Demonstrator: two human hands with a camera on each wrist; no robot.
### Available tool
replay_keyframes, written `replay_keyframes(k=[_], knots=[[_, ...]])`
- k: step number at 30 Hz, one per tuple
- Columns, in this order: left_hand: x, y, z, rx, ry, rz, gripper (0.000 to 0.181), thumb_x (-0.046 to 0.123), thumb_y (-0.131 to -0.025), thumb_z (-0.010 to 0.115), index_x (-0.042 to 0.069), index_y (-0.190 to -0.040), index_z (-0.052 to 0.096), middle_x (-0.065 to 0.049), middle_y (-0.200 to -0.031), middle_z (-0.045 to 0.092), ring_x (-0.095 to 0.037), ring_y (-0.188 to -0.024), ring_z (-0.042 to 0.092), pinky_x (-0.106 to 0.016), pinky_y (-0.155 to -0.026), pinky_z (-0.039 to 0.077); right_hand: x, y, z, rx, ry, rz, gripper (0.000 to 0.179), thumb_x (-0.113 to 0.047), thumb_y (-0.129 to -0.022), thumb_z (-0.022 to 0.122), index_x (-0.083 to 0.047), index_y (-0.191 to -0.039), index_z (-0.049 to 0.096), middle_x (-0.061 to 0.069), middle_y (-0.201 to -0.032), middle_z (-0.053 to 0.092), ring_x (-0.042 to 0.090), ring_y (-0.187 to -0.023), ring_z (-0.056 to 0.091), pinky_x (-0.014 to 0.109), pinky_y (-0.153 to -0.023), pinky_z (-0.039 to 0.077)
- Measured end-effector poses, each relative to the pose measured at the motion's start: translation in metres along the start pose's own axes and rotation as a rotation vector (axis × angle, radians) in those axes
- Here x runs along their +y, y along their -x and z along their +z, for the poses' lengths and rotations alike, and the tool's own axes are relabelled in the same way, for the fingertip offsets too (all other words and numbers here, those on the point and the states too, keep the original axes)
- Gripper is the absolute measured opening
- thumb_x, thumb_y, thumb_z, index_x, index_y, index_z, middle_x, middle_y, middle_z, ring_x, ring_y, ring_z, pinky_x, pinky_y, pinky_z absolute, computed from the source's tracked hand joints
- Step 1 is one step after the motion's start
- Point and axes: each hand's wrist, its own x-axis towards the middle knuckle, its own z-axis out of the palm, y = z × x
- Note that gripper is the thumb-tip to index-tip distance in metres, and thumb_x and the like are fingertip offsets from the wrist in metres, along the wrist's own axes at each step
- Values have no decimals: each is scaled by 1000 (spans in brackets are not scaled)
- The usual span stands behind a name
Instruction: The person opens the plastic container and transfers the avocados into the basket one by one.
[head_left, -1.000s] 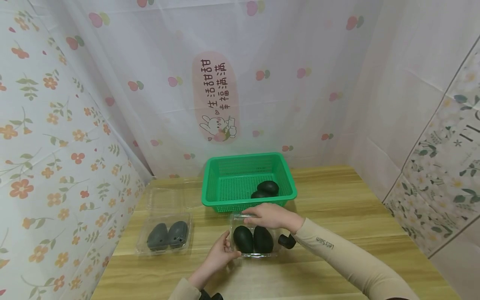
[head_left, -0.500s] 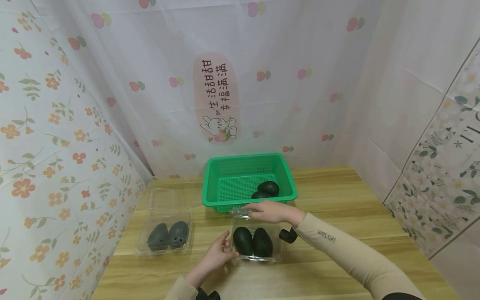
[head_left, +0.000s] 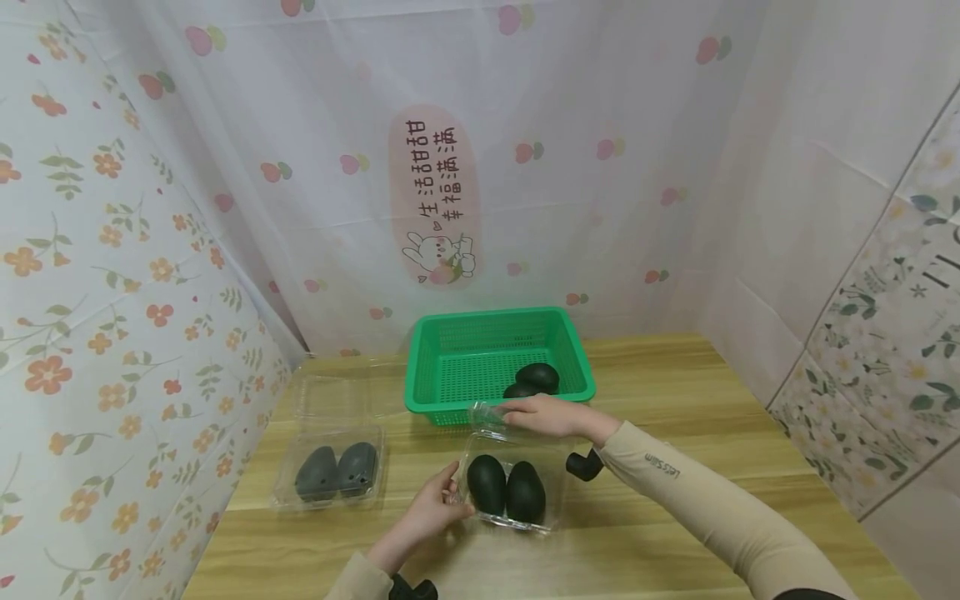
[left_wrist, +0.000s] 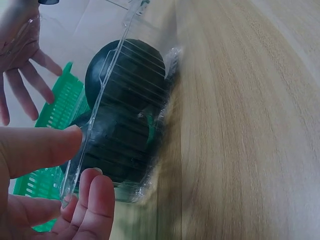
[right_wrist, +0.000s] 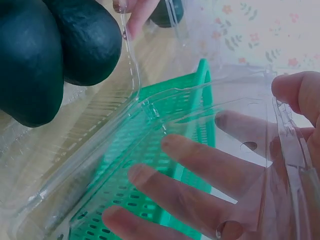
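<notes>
My left hand [head_left: 432, 505] grips the near left edge of a clear plastic clamshell box [head_left: 517, 524], thumb over the rim and fingertips curled below. Two dark green avocados [head_left: 487, 485] lie side by side in its base. The box leans at a tilt in the left wrist view. Raised at its far side is the hinged lid [head_left: 485, 418]. Behind that lid, my right hand [right_wrist: 210, 185] has its fingers straight and spread, seen through the plastic in the right wrist view, with the thumb at the lid's edge.
A green slotted basket [head_left: 420, 350] with two dark avocados [head_left: 537, 378] stands at the back. On the left, another clamshell box [head_left: 288, 492] holds two avocados [head_left: 356, 468], its lid folded back. The wooden table [head_left: 675, 392] meets curtains behind.
My right hand has shifted a little back and right, with the lid rising farther from the base. The box has turned slightly, while my left hand keeps its hold.
</notes>
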Motion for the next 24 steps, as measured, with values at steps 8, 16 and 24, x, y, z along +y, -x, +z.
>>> replay_keyframes(k=[8, 16, 24], knots=[[-3, -1, -2, -15, 20, 1, 88, -11, -72, 70, -21, -142, 19, -6, -90, 41, -6, -66, 39, -15, -55, 40, 5, 5, -1, 10, -56, 18, 47, -33, -105, 37, -7, -142, 49, 16, -142, 48, 33, -130, 44, 49, -105, 38], [-3, -2, -3, -11, 41, -26, 86, -14, -71, 67, -22, -141, 19, -9, -94, 40, -8, -67, 41, -15, -56, 42, 11, 10, -3, 31, -85, 27, 44, -31, -104, 38, -9, -140, 52, 17, -132, 56, 29, -108, 57, 46, -96, 44], [1, 1, -1, 10, 33, -48, 85, -11, -71, 67, -20, -142, 22, -16, -103, 44, -14, -71, 47, -22, -59, 51, 18, 19, -5, 3, -147, 2, 45, -30, -106, 35, -5, -142, 49, 16, -141, 49, 31, -124, 50, 47, -98, 44]])
